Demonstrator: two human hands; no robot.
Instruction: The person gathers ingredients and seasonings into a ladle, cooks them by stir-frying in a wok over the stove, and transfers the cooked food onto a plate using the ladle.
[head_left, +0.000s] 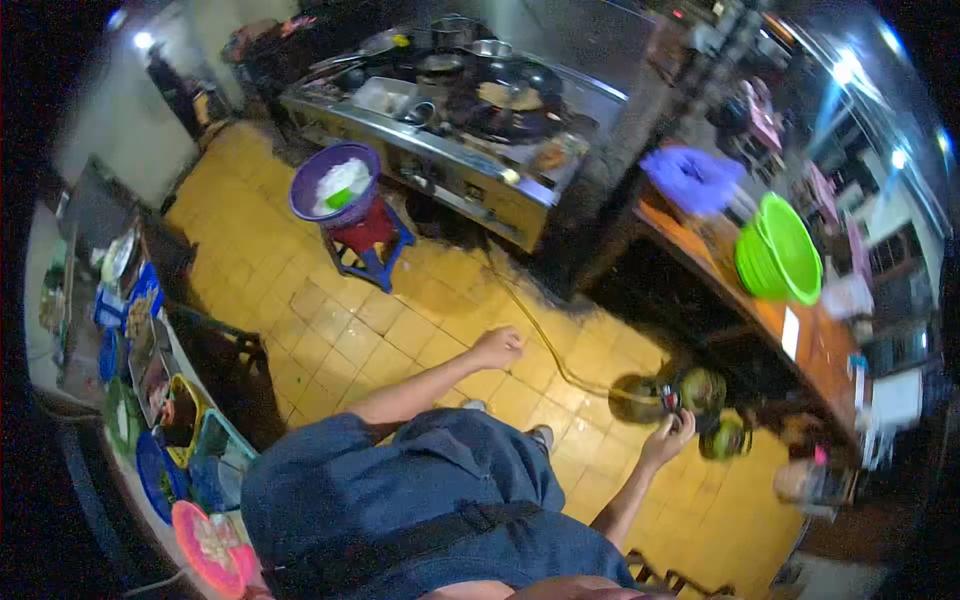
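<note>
My left hand (498,348) hangs over the yellow tiled floor in front of my body, its fingers curled; nothing shows in it. My right hand (677,428) is out to the right, near the green gas cylinders (702,390) on the floor. Its fingers look bent and blurred, and whether they hold anything cannot be made out. A yellow hose (560,365) runs over the tiles to the cylinders. Beyond my left hand, a purple basin (301,187) with white contents and a green item rests on a blue and red stool (375,262).
A steel stove (465,160) with pans stands ahead. On the right, a wooden counter (715,255) bears a purple bag (692,178) and green baskets (778,250). Trays and a pink basket (188,530) line the left side. The yellow tiled floor (340,345) lies between.
</note>
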